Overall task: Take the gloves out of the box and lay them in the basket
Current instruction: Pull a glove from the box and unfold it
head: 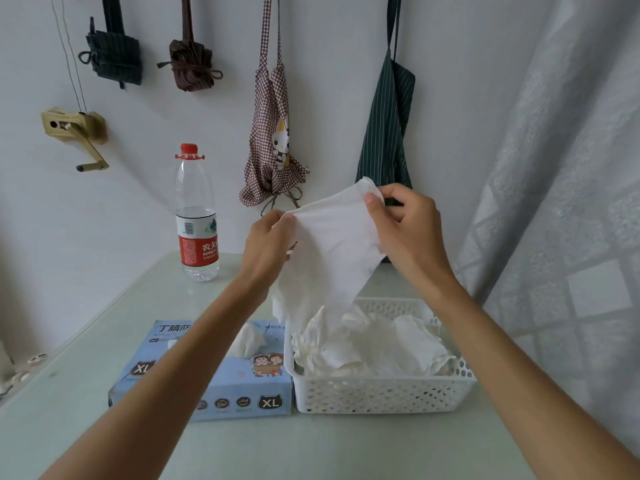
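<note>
A white glove point(332, 251) hangs stretched between both hands, above the back of the white perforated basket point(381, 393). My left hand point(266, 244) pinches its left edge. My right hand point(408, 226) pinches its upper right corner. The glove's fingers dangle down toward several crumpled white gloves point(374, 344) lying in the basket. To the left of the basket lies the blue glove box point(221, 386), marked XL, with another white glove point(247, 341) poking out of its top slot. My left forearm crosses over the box.
A water bottle point(196, 216) with a red cap stands at the back left of the pale green table point(311, 445). Aprons and folded cloths hang on the wall behind. A grey curtain point(571, 202) hangs close on the right.
</note>
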Demonstrator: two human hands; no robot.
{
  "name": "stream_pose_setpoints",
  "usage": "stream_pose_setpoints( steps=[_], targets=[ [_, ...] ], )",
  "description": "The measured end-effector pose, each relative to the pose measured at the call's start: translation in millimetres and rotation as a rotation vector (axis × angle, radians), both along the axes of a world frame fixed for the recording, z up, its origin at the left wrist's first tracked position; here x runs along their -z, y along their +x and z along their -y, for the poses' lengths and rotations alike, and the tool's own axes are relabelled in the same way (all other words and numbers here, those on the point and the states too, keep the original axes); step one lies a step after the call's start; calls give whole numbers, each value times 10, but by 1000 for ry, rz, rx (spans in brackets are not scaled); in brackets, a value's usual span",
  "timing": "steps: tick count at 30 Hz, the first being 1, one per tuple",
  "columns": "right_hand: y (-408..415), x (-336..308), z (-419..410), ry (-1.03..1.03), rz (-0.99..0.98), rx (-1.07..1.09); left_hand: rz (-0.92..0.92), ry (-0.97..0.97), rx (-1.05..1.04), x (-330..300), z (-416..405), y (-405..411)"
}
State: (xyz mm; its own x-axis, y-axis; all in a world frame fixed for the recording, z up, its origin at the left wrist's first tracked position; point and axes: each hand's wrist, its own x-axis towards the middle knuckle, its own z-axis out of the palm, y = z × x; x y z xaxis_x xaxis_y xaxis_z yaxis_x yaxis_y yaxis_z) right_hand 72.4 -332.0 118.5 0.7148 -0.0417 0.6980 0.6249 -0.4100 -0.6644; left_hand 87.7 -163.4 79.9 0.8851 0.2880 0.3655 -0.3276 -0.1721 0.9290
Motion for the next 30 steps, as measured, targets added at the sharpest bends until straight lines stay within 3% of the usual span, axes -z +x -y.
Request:
stream_pose_setpoints(
  steps=[2,4,9,12,15,18,21,26,30],
  targets=[
    [-1,6,-105,-4,-1,-7,-86,-28,-23,36,-20,16],
    [-17,26,-211,-12,-3,-15,-55,15,-97,126,-7,47],
    [-90,69,-280,64,-20,-50,330,141,-261,262,-96,38],
    [-104,106,-110,170,-54,-79,427,297,-285,154,-185,6],
    [-34,284,154,214,-175,-40,336,510,-240,136,-104,103],
    [149,595,485,210,-445,45,85,795,-77,453,117,327],
    [316,921,785,44,-683,128,-71,955,30,840,357,479],
    [405,1211,977,-205,-706,296,-80,1151,-4,1056,545,603],
    [432,1343,1006,-309,-606,482,-5,1294,-95,1089,609,637]
  ],
)
